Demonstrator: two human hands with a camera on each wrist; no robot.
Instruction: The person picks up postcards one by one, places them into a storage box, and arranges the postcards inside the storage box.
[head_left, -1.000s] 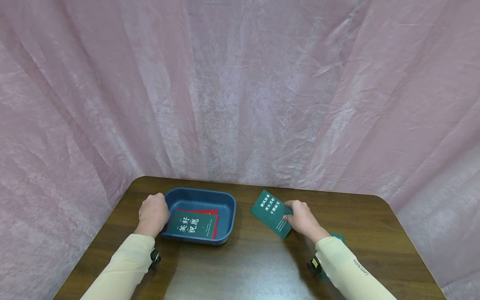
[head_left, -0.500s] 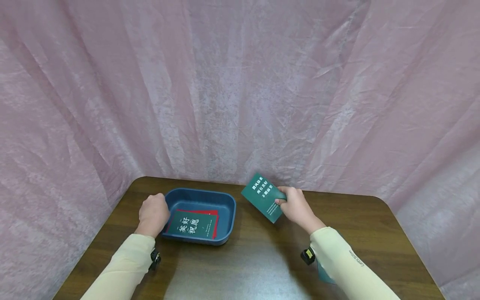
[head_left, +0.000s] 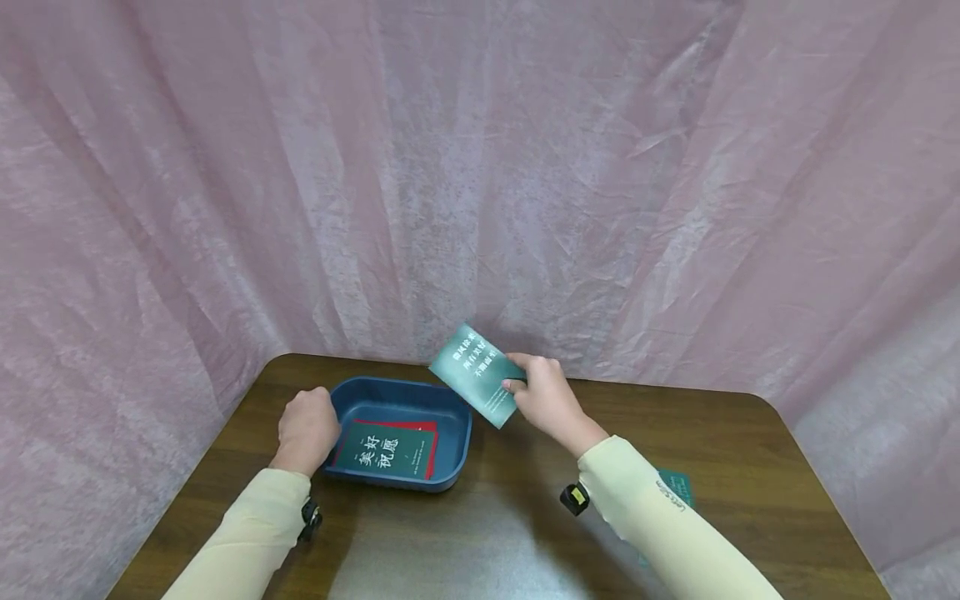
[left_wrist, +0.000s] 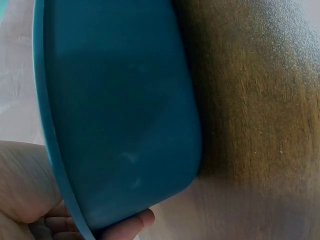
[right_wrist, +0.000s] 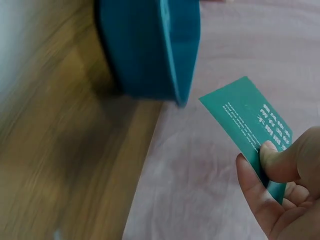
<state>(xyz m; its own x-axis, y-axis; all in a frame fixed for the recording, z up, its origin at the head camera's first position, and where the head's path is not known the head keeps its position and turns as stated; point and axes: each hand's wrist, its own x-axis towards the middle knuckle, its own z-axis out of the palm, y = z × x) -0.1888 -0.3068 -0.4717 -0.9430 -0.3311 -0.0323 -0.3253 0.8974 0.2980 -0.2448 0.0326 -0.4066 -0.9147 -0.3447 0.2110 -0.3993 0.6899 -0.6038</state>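
Observation:
My left hand [head_left: 306, 429] grips the left end of a blue plastic bin [head_left: 405, 382]. In the left wrist view a fingertip [left_wrist: 145, 217] shows against the bin's outer wall [left_wrist: 120, 110]. Inside lies a green card [head_left: 386, 450] with large white characters, over a red card [head_left: 432, 450] that shows along two edges. Between thumb and fingers, my right hand [head_left: 553, 402] pinches another green card [head_left: 471, 367] with white print. That card is held tilted in the air near the bin's right rim. The right wrist view shows the thumb on the card's printed face [right_wrist: 240, 115].
Another green card [head_left: 678, 485] lies on the wooden table [head_left: 720, 433], partly hidden under my right sleeve. A pink curtain [head_left: 480, 167] hangs behind the table's far edge.
My right hand has carried the green card leftward and upward in the head view, to the bin's right side. My left hand, the bin and its cards have stayed put.

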